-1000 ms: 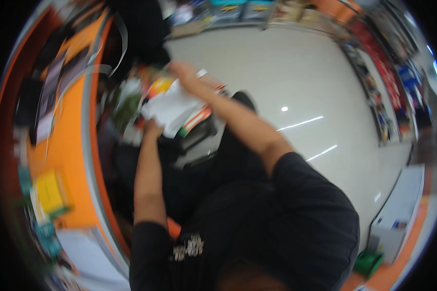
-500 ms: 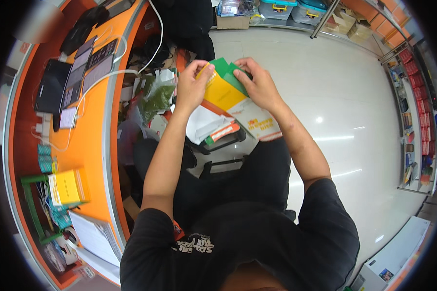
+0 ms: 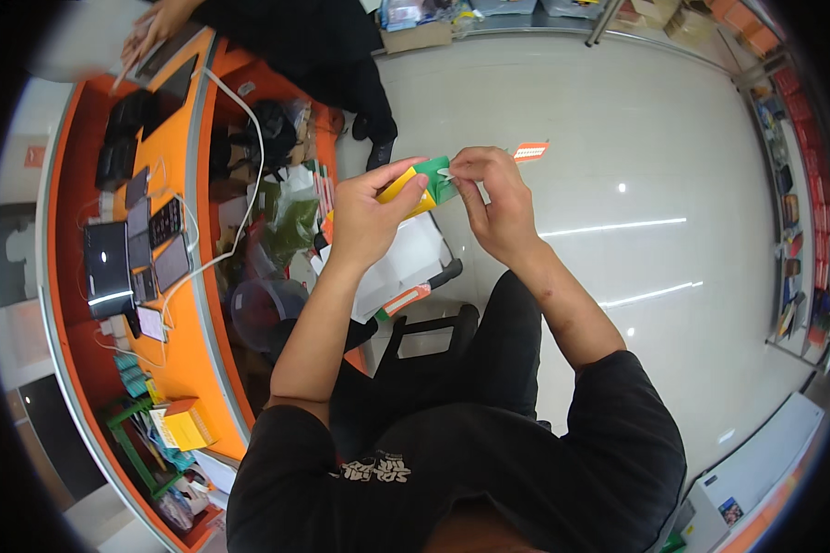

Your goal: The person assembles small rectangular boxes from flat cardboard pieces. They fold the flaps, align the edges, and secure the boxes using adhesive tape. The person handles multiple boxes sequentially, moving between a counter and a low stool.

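Note:
My left hand [image 3: 369,214] is closed around a yellow-and-green card packet [image 3: 441,187], its thumb across the yellow face. The packet's green part sticks out toward my right hand [image 3: 500,198]. Thumb and fingers of that hand are pinched on a small whitish piece at the green edge; what it is cannot be made out. Below the packet, white paper sheets [image 3: 398,263] rest over a black stool-like frame [image 3: 443,327]. An orange-and-white strip [image 3: 406,300] lies at their near edge.
The orange counter [image 3: 189,304] on my left bears phones [image 3: 166,221], cables, a black tablet [image 3: 108,267] and a yellow box [image 3: 187,426]. Another person's hand [image 3: 157,32] is over its far end. Beyond my right hand shows an orange-and-white card [image 3: 531,152]. Shelves [image 3: 793,212] stand right.
The white-and-red sheet beneath the packet is gone from there. My right hand has shifted to pinch the whitish piece. My view has turned, and another person's hand and legs now show.

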`<state>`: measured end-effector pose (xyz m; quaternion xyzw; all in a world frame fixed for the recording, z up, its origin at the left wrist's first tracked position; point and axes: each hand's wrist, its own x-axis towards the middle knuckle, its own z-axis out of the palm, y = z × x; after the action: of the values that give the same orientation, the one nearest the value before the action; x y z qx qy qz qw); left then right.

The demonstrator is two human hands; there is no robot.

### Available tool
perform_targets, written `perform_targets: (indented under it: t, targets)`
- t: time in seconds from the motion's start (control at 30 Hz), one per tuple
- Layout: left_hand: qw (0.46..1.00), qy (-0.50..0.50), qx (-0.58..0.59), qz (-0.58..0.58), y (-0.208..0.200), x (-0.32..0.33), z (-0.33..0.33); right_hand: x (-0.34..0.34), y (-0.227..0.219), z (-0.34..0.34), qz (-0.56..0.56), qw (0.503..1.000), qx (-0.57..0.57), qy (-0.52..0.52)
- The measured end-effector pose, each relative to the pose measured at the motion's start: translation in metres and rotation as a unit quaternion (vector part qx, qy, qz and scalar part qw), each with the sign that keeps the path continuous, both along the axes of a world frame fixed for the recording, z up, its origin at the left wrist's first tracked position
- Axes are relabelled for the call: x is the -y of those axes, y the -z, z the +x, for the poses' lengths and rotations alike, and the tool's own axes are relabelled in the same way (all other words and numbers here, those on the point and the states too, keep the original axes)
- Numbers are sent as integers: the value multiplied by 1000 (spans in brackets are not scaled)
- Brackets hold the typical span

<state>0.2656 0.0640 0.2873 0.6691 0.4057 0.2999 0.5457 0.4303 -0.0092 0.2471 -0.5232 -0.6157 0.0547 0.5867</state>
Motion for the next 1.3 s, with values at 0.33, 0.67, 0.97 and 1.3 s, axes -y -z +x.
perform_targets:
  t: [0.33, 0.67, 0.97, 1.3]
  targets:
    - [987, 144, -74, 19, -153, 72, 163, 103, -132, 146, -20, 996, -20, 79]
    - [906, 369, -200, 61, -231, 181, 330, 262, -183, 272, -178, 942, -277, 61]
    - [775, 572, -263, -54, -221, 236, 417, 385, -180, 353, -139, 825, -544, -65]
    - [804, 497, -129, -300, -251, 351, 492, 501, -258, 335, -76, 911, -108, 390]
